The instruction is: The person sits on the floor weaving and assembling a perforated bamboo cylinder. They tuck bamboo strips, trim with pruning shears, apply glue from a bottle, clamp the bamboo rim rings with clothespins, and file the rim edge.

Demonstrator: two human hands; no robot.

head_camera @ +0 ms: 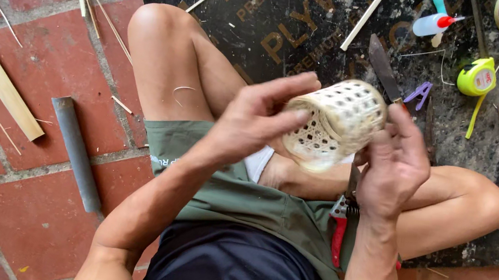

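The person is sitting cross-legged on the floor and holding a small woven basket (334,124) up over the lap, likely so the open weave is turning toward the eyes. The left hand (260,118) is cupping its near side with fingers curled loosely around the wall; the right hand (394,161) is pressing against the far side, thumb up at the rim. The basket is looking pale, cylindrical and lattice-patterned. Red-handled pliers (339,222) are lying on the thigh, a knife (383,68) just beyond on the black board (295,26).
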